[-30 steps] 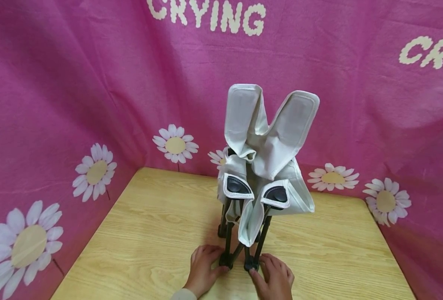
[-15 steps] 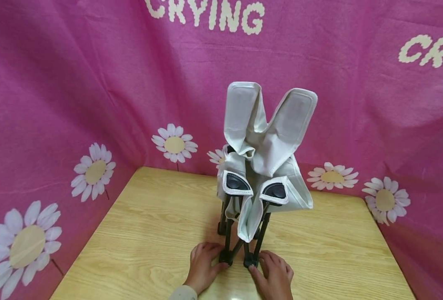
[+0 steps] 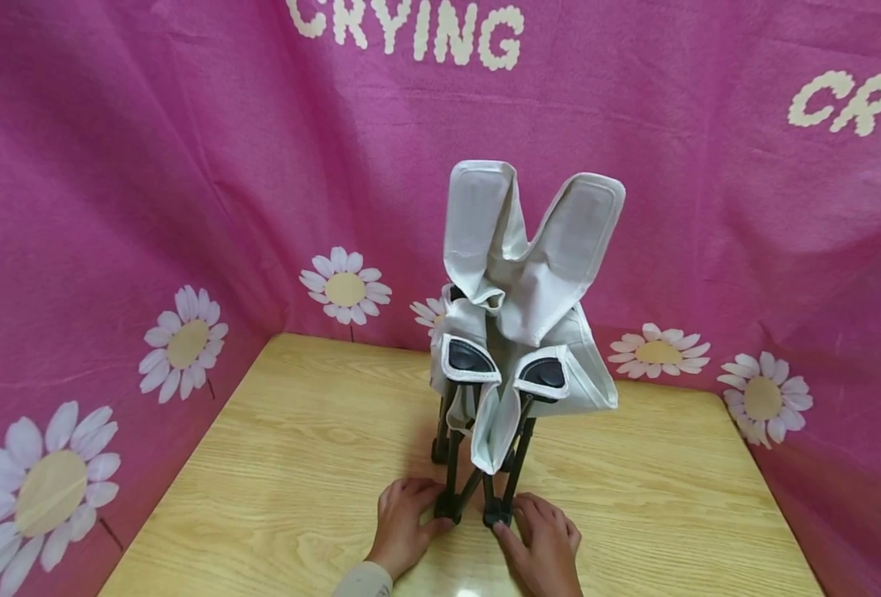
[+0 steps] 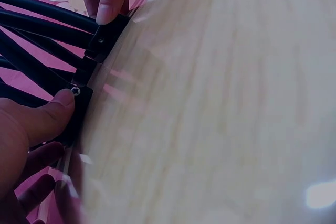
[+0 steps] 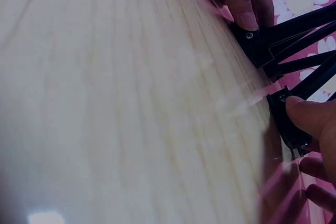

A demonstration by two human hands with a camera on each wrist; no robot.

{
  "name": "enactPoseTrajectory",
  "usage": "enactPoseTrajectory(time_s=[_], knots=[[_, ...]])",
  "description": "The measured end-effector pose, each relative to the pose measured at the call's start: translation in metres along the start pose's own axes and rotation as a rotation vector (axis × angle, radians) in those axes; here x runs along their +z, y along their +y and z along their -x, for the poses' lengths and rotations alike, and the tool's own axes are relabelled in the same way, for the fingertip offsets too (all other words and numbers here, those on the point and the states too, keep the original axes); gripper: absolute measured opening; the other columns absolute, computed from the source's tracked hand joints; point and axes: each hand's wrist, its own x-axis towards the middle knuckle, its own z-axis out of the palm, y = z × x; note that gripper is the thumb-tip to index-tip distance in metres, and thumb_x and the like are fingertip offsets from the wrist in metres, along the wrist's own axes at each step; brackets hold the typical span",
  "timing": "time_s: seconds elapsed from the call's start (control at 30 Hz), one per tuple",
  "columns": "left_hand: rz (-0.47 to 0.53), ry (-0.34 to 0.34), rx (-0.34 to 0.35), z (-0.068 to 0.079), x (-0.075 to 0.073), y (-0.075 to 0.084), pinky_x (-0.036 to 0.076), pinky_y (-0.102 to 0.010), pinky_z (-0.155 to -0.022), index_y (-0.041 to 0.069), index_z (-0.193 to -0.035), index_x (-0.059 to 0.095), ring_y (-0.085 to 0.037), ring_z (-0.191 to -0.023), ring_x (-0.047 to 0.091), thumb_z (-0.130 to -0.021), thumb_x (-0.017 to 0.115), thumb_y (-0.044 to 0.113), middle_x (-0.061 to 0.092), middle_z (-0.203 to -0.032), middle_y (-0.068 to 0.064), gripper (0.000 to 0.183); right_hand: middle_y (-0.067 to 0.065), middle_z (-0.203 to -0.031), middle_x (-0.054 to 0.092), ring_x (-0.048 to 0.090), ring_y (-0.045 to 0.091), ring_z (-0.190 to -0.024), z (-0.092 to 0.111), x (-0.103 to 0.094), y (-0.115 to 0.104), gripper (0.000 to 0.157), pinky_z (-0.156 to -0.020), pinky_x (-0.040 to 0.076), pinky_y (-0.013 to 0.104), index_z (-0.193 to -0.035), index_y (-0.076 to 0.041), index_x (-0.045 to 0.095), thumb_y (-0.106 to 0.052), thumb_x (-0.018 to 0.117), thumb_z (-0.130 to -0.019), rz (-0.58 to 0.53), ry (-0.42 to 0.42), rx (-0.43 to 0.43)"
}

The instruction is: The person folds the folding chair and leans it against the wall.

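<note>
A small folding chair (image 3: 518, 290) with pale grey-white fabric and black legs stands upright, partly folded, in the head view. Its fabric is bunched, and two padded flaps point up at the top. With thumb and fingers, my left hand (image 3: 406, 524) pinches the near left black foot (image 3: 448, 507). My right hand (image 3: 543, 541) likewise pinches the near right foot (image 3: 496, 514). Both wrist views show a thumb against a screwed black joint at the bottom of the legs. The fingertips behind each foot are partly hidden.
The chair stands on a light wooden table (image 3: 298, 431). A pink cloth (image 3: 380, 149) with daisies and pale lettering hangs behind the table and along both sides. The table's back edge runs a short way behind the chair.
The chair has slid slightly away from me, toward the back of the table, and both hands have moved with it. Their hold on the feet looks the same.
</note>
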Motion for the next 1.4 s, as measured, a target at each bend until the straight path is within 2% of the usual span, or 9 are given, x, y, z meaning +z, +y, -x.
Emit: enactPoseTrajectory(time_s=[0.23,0.47,0.73,0.97,1.4], knots=[[-0.022,0.048,0.048,-0.004,-0.001,-0.002,0.024,-0.048,-0.089,0.021,-0.108,0.065,-0.019,-0.104,0.043,-0.069,0.073,0.038,0.058,-0.109,0.005,0.043,0.0,-0.115,0.057,0.043,0.022,-0.108,-0.005,0.001,0.0,0.039,-0.085,0.021,0.048,-0.103,-0.021,0.063,-0.049,0.065,-0.076,0.003,0.026,-0.047],[-0.027,0.009,0.004,-0.008,-0.001,-0.006,0.022,-0.045,-0.092,0.024,-0.108,0.065,-0.018,-0.107,0.041,-0.07,0.073,0.041,0.058,-0.11,0.006,0.043,0.0,-0.113,0.058,0.045,0.021,-0.105,-0.009,0.001,-0.002,0.035,-0.084,0.021,0.048,-0.103,-0.022,0.063,-0.044,0.068,-0.076,-0.004,0.05,-0.076],[-0.011,0.021,0.04,-0.013,-0.003,-0.008,0.023,-0.046,-0.091,0.021,-0.107,0.066,-0.018,-0.105,0.042,-0.069,0.074,0.037,0.057,-0.109,0.003,0.042,0.0,-0.112,0.057,0.045,0.024,-0.105,-0.013,-0.001,-0.004,0.035,-0.084,0.021,0.049,-0.102,-0.022,0.063,-0.043,0.069,-0.075,-0.001,0.046,-0.081],[-0.007,0.003,0.033,-0.016,-0.004,-0.01,0.023,-0.046,-0.091,0.021,-0.108,0.066,-0.019,-0.107,0.042,-0.07,0.073,0.038,0.057,-0.111,0.002,0.043,0.001,-0.109,0.058,0.046,0.024,-0.1,-0.016,0.002,-0.001,0.033,-0.082,0.023,0.048,-0.098,-0.022,0.064,-0.041,0.072,-0.073,-0.004,0.079,-0.123],[-0.016,0.033,0.05,-0.022,0.0,-0.012,0.025,-0.045,-0.09,0.021,-0.107,0.066,-0.017,-0.103,0.044,-0.07,0.073,0.039,0.057,-0.109,0.003,0.042,0.003,-0.109,0.058,0.046,0.025,-0.099,-0.023,0.001,-0.001,0.032,-0.081,0.023,0.048,-0.097,-0.022,0.064,-0.04,0.073,-0.072,-0.006,0.072,-0.115]])
